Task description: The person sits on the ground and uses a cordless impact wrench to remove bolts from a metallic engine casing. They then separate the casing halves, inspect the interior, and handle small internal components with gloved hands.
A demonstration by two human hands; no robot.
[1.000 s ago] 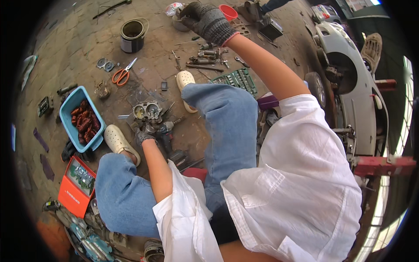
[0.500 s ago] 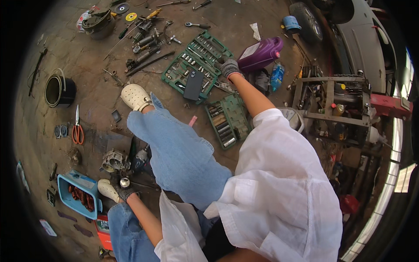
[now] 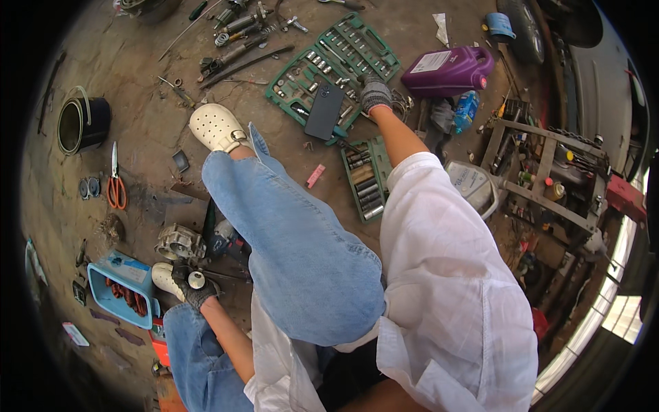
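Note:
My left hand (image 3: 198, 291), in a dark grey glove, is closed around a part with a round, shiny metal end (image 3: 196, 279). It is beside my cream clog (image 3: 165, 280), just below a cast metal housing (image 3: 180, 242). My right hand (image 3: 375, 95), also gloved, reaches to the right side of an open green socket set case (image 3: 282, 88). Its fingertips blend into the dark tools there, so any grip is hidden. A black phone (image 3: 325, 112) lies across the case. A second green case (image 3: 382, 159) with a row of sockets sits below, partly covered by my right sleeve.
A purple jug (image 3: 446, 72) and a blue bottle (image 3: 466, 111) stand right of the case. Further right is a metal frame (image 3: 542, 168) with tools. At left are a black bucket (image 3: 84, 123), orange-handled scissors (image 3: 116, 189) and a blue tub (image 3: 122, 288) with reddish-brown pieces.
The view has shifted, so the far floor things sit higher. My right hand remains by the socket case, a little further along its right side. My left hand still holds the round-ended part.

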